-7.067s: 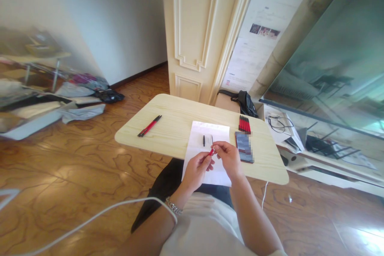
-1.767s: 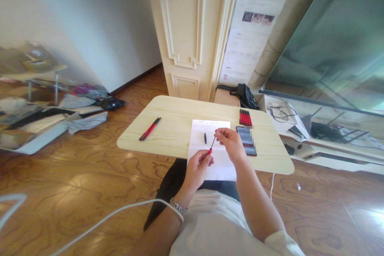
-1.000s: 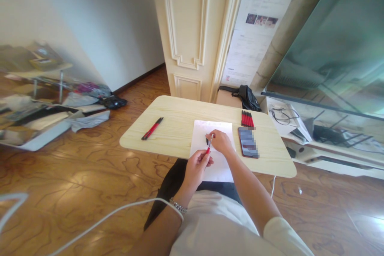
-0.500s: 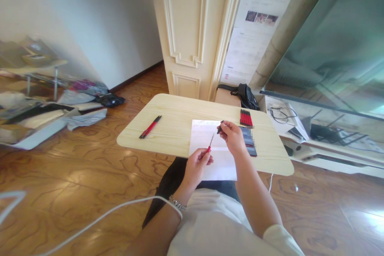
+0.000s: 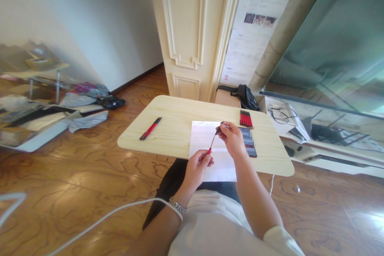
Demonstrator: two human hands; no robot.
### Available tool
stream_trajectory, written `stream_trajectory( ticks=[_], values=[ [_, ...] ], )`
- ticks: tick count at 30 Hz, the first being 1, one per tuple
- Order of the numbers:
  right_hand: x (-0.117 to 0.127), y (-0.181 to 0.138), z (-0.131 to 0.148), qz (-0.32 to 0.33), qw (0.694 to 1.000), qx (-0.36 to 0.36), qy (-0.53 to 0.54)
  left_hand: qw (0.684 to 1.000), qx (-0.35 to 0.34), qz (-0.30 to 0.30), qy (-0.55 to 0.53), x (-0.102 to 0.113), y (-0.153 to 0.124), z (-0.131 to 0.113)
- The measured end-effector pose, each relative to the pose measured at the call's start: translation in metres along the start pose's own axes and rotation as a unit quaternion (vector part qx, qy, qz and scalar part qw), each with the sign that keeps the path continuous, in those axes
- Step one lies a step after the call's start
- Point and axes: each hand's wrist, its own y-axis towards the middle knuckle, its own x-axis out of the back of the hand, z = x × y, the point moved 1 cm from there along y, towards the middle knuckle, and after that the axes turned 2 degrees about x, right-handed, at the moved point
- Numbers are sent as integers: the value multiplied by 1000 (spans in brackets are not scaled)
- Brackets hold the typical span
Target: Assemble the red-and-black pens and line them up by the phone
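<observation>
My left hand [image 5: 200, 163] is closed around a red pen barrel [image 5: 209, 151], with a thin refill [image 5: 213, 141] standing out of its top. Between the fingertips of my right hand [image 5: 231, 137] is a black pen part [image 5: 218, 130], whose lower end meets the tip of the refill. Both hands hover over a white sheet of paper [image 5: 198, 134] on the table. Left of the paper lie red and black pens [image 5: 150, 129] side by side. A row of several red pens with black ends [image 5: 246, 118] lies at the far right.
The pale wooden table [image 5: 174, 114] has rounded corners. A dark flat item [image 5: 249, 142] lies partly behind my right hand. Beyond the table are a black bag [image 5: 247, 97] and a white box with a cable [image 5: 280, 116]. A white cord [image 5: 120, 208] crosses my left forearm.
My right hand has brought the black part down and left onto the refill's tip, where a gap showed before. The left hand has stayed nearly still.
</observation>
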Motion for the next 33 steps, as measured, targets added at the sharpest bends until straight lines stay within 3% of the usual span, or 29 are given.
stream_trajectory(
  ticks=[11, 23, 33],
  values=[
    [0, 0, 0, 14, 999, 3, -35, 1000, 8, -8, -5, 2, 0, 4],
    [-4, -24, -12, 91, 988, -7, -122, 1000, -5, 0, -4, 0, -2, -3],
    [0, -36, -20, 103, 989, -5, -102, 996, 67, 28, -60, -1, -5, -7]
  ],
)
